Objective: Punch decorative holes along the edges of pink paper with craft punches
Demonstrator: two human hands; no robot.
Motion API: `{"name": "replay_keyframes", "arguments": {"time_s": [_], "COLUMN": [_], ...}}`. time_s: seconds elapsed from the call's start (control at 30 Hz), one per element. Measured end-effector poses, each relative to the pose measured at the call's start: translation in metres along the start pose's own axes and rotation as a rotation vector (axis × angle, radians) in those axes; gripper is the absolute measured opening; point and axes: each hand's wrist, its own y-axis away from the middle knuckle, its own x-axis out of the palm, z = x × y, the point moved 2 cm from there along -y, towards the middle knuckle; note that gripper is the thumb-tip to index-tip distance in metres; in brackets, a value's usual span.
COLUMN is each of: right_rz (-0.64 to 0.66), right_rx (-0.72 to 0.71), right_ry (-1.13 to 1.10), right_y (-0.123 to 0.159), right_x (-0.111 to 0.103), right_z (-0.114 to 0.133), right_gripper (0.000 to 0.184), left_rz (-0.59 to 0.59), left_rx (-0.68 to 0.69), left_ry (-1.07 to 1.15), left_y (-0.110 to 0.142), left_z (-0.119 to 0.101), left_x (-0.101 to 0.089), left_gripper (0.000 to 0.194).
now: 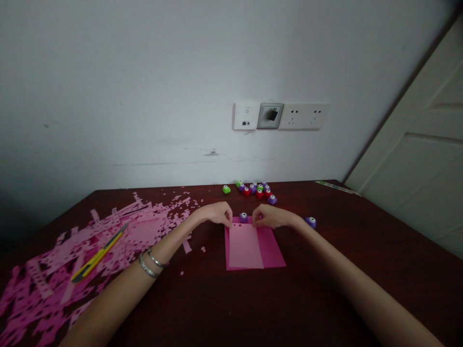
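Observation:
A light pink sheet of paper [246, 248] lies on top of a darker magenta sheet [273, 253], which shows along the right side and edges. A few small punched shapes show near the upper left edge of the light sheet. My left hand [217, 213] pinches that sheet's upper left corner, fingers closed. At its upper right corner my right hand [271, 216] grips it, thumb and fingers together. Between the two hands, just behind the paper's far edge, sits a small purple paper punch [243, 218]. Another purple punch [310, 222] is beyond my right forearm.
Pink paper scraps [144, 233] and confetti cover the table's left side, with a yellow utility knife [99, 254] on them. Several coloured punches [259, 193] cluster near the wall. A narrow patterned strip [336, 186] lies at the back right. Sockets [304, 116] are on the wall.

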Motion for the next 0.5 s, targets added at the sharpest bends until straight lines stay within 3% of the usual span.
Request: {"name": "replay_keyframes", "arguments": {"time_s": [0.2,0.5], "right_rz": [-0.044,-0.064], "right_rx": [0.085,0.096], "right_ry": [0.015,0.061], "right_y": [-0.0034,-0.0051], "right_x": [0.0044,0.0057], "right_z": [-0.0049,-0.0062], "right_gripper": [0.020,0.018], "left_rz": [0.016,0.008], "left_rx": [-0.029,-0.090], "left_ry": [-0.054,-0.073], "left_y": [-0.0012,0.0001], "left_z": [-0.0010,-0.0035], "left_x": [0.0037,0.0037], "left_gripper": [0.017,0.018]}}
